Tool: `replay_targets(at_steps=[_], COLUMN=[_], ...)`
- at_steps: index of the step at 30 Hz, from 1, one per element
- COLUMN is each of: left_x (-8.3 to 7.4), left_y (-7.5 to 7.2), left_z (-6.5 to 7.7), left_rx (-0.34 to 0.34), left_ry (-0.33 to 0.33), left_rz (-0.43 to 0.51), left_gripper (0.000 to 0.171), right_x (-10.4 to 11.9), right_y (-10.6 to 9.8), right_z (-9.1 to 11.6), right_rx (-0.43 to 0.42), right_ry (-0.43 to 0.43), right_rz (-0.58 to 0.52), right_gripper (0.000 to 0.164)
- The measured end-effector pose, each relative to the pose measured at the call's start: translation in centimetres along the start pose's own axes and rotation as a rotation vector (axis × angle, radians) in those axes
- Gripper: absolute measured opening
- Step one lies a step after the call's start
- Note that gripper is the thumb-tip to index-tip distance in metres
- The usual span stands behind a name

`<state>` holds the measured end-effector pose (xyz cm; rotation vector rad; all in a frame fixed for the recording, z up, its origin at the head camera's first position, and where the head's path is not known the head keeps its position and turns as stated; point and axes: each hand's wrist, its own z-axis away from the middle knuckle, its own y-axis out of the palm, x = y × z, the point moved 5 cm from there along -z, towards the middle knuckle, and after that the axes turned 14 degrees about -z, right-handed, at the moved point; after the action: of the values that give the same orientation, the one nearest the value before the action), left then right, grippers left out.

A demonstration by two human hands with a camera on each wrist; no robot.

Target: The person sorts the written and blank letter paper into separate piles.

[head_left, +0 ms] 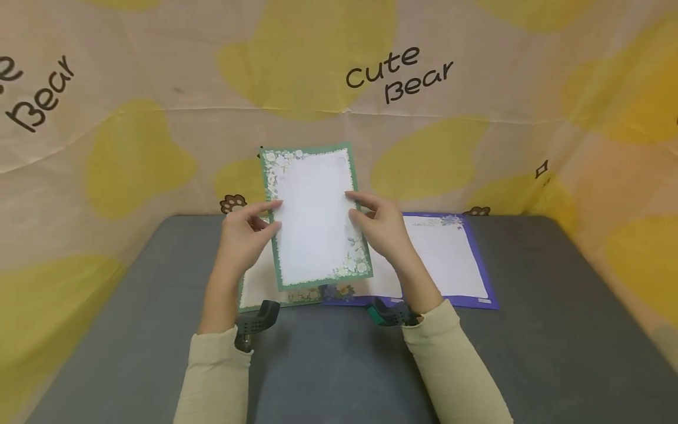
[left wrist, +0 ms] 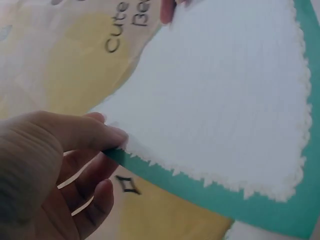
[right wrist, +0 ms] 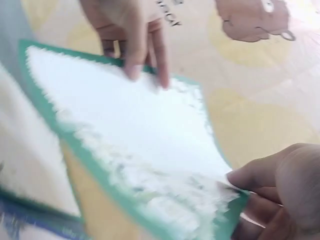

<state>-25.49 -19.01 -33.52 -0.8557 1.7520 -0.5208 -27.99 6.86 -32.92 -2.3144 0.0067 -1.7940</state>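
A sheet of decorative paper point(head_left: 312, 218) with a green border, white flowers in two corners and a blank white middle is held up above the table, slightly tilted. My left hand point(head_left: 243, 235) pinches its left edge between thumb and fingers. On the opposite edge, my right hand point(head_left: 384, 229) pinches it the same way. The left wrist view shows the left thumb point(left wrist: 112, 136) pressing on the border, and the paper point(left wrist: 225, 100) bows a little. In the right wrist view the right hand point(right wrist: 285, 190) grips near a flowered corner.
Behind the raised sheet, a cream floral sheet point(head_left: 256, 288) lies on the grey table point(head_left: 318, 365). Beside it are sheets with purple borders point(head_left: 445, 259), partly covered by the right arm. A cloth printed with yellow patches point(head_left: 318, 59) hangs around the back and sides.
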Motion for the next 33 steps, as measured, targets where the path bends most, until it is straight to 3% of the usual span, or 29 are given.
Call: replay_targets(at_steps=[5,9,14,21,33], left_x=[0.7,1.0,2.0,4.4,6.5], left_y=[-2.3,-2.9,-2.6,-1.9,-0.3], left_z=[0.5,0.5,0.3,0.3,0.1], left_rx=[-0.045,-0.036,-0.004,0.071,0.158], left_ry=[-0.038,-0.067,-0.114,-0.143,-0.206], left_rz=[-0.005,-0.046,-0.121,-0.298,-0.331], left_gripper=[0.037,0.037,0.038,0.039,0.041], right_x=[1.1,0.9,-0.8,-4.5,-5.8], right_y=[1.9,3.1,4.4,6.2,7.7], right_z=[-0.6,-0.5,-0.6,-1.5,-1.4], right_rx=[0.067,0.092,0.148,0.18,0.201], right_ry=[0.034,0.021,0.026,0.083,0.105], right_rz=[-0.024,-0.009,0.01,0.001,0.122], right_gripper=[0.043,0.046,0.047,0.049,0.051])
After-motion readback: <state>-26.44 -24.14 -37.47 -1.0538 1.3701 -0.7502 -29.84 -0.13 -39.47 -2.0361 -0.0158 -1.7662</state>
